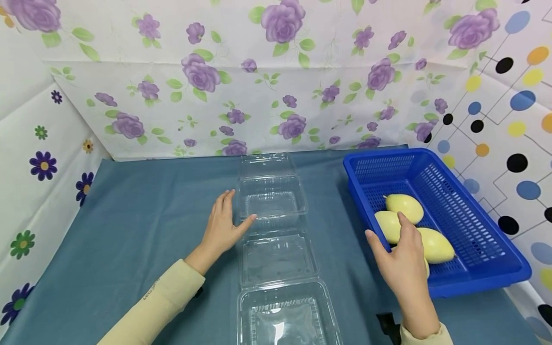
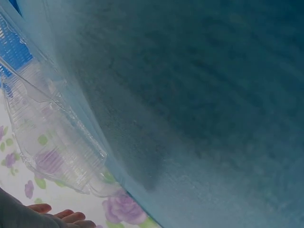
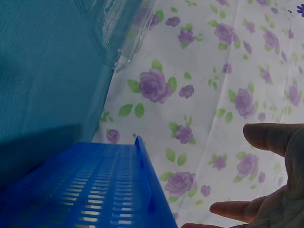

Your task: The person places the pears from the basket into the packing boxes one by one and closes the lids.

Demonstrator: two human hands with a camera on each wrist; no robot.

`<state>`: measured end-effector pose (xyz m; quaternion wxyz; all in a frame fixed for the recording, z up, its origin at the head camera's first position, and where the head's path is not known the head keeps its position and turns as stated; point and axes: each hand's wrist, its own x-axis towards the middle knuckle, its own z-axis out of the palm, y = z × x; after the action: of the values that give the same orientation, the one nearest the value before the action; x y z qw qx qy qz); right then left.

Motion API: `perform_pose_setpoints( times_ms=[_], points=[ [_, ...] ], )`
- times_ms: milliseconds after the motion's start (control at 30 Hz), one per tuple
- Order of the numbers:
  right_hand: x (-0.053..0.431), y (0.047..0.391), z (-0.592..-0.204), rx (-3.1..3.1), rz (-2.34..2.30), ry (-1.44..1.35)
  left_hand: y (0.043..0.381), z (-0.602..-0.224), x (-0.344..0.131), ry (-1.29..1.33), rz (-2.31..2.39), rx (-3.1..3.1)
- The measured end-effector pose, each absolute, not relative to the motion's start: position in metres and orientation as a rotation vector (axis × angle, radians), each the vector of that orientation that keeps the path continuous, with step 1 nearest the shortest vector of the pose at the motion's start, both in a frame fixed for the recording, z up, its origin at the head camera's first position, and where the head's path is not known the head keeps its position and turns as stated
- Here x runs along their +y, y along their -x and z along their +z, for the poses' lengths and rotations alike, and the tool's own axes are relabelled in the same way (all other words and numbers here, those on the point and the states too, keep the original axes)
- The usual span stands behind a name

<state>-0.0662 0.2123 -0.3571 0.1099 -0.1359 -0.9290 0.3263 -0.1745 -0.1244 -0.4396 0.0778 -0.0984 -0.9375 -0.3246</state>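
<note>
My left hand (image 1: 223, 221) has its fingers extended and thumb apart, beside the left edge of a clear plastic clamshell box (image 1: 272, 196). Nothing is in its grasp; in the left wrist view only the fingertips (image 2: 73, 217) show. Over the near left rim of a blue basket (image 1: 478, 275), my right hand (image 1: 403, 261) reaches with thumb and fingers spread. Several smooth, pale yellow oval fruits (image 1: 435, 245) lie in that basket, partly covered by this hand. The right wrist view shows the hand (image 3: 275, 190) empty, above the basket's slotted wall (image 3: 109, 185).
A second clear clamshell box (image 1: 286, 316) stands nearer, its lid (image 1: 278, 258) folded back toward the first box. Both boxes lie open on a blue-green cloth (image 1: 142, 230). Flowered sheeting (image 1: 241, 96) rises behind, with a dotted sheet (image 1: 513, 139) at the right.
</note>
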Motion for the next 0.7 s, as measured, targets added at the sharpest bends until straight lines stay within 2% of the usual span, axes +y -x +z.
perform_pose_setpoints(
  times_ms=[700],
  points=[
    [0.258,0.064,-0.363,-2.741,0.978,0.667,0.183,-0.445,-0.126,0.271,-0.945,-2.866]
  ],
)
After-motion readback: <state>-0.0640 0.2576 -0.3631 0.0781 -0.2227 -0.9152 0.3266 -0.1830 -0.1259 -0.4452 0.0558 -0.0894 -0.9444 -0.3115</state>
